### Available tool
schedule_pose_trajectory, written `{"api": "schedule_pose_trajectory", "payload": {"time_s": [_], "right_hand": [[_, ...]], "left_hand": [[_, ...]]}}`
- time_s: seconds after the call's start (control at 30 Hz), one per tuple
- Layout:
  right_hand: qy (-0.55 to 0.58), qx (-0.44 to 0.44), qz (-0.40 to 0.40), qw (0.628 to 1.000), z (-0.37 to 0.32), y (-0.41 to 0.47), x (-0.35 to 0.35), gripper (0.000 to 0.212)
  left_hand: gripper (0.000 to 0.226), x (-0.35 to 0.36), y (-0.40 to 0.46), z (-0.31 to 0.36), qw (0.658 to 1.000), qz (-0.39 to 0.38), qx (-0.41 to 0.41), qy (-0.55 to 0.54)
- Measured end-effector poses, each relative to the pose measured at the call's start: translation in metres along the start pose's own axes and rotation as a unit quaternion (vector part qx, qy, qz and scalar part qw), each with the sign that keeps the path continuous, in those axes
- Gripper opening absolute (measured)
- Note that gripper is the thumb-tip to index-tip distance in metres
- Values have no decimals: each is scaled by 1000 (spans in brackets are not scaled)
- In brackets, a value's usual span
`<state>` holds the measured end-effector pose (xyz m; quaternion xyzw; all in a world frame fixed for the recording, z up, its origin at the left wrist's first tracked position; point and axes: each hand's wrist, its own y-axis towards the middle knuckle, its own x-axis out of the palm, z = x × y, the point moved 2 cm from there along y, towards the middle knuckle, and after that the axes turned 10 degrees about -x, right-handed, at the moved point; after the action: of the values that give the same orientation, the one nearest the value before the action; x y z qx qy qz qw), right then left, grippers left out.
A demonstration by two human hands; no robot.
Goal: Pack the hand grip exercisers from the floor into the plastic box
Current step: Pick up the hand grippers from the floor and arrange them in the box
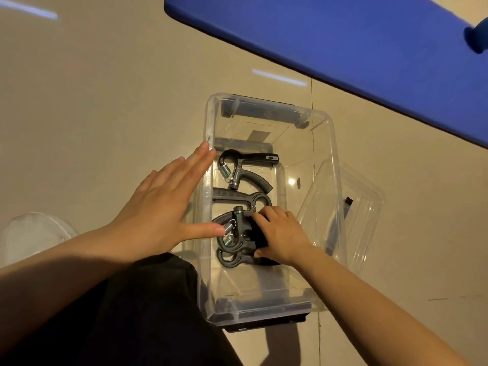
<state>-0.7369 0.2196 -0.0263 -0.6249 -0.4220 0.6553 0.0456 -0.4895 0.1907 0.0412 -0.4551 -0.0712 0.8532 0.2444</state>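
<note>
A clear plastic box (pixel 335 159) stands on the floor in the middle of the view. Several black hand grip exercisers with metal springs lie on its bottom: one at the far end (pixel 245 167), one across the middle (pixel 243 199), and a stacked pair nearer me (pixel 235 247). My right hand (pixel 282 236) is inside the box, fingers curled over the handles of the stacked pair. My left hand (pixel 163 210) is flat and spread against the outside of the box's left wall, thumb touching it.
The box's clear lid (pixel 361 207) leans against the right wall. A blue mat (pixel 343 40) runs across the top right. My dark-clothed knee (pixel 148 307) is at the bottom left, beside a pale rounded object (pixel 34 233). Beige floor tiles surround everything.
</note>
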Motion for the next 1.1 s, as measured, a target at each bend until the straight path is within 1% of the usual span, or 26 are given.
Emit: {"api": "schedule_pose_trajectory", "payload": {"time_s": [0.17, 0.27, 0.43, 0.53, 0.7, 0.77, 0.83, 0.87, 0.9, 0.97, 1.03, 1.1], "right_hand": [[-87, -57, -18, 994, -8, 1, 0, 72], [-115, -84, -45, 989, -14, -2, -2, 66], [-100, -75, -86, 988, -14, -2, -4, 57], [-89, -66, -85, 990, -15, -1, -4, 54], [-65, -53, -76, 994, -13, -3, -2, 54], [-68, -54, -96, 992, -13, -3, -2, 54], [-60, -49, -118, 990, -14, -3, -6, 52], [-37, -42, -112, 992, -15, -4, -9, 49], [0, -32, -85, 996, -16, -7, -15, 45], [109, 2, -4, 994, -17, -17, -35, 46], [191, 48, 91, 976, -19, -36, -59, 49], [245, 82, 157, 953, -20, -61, -87, 45]], "left_hand": [[111, 1, 2, 0, 1000, -6, -7, -3], [110, 1, 2, -1, 1000, -8, -3, -5], [109, 0, 1, 0, 1000, -7, -1, -10], [106, 0, 1, 2, 1000, -10, -2, -9], [106, -3, 1, 4, 1000, -11, -7, -4], [106, -5, 0, 5, 1000, -16, -11, 7], [106, -10, -5, 10, 999, -37, -16, 32], [107, -16, -6, 13, 997, -51, -15, 58], [108, -25, -5, 16, 993, -61, -10, 104], [109, -56, -2, 27, 975, -63, -2, 215], [93, -93, -4, 42, 960, -51, -2, 277], [75, -129, -12, 61, 950, -76, -7, 302]]}}
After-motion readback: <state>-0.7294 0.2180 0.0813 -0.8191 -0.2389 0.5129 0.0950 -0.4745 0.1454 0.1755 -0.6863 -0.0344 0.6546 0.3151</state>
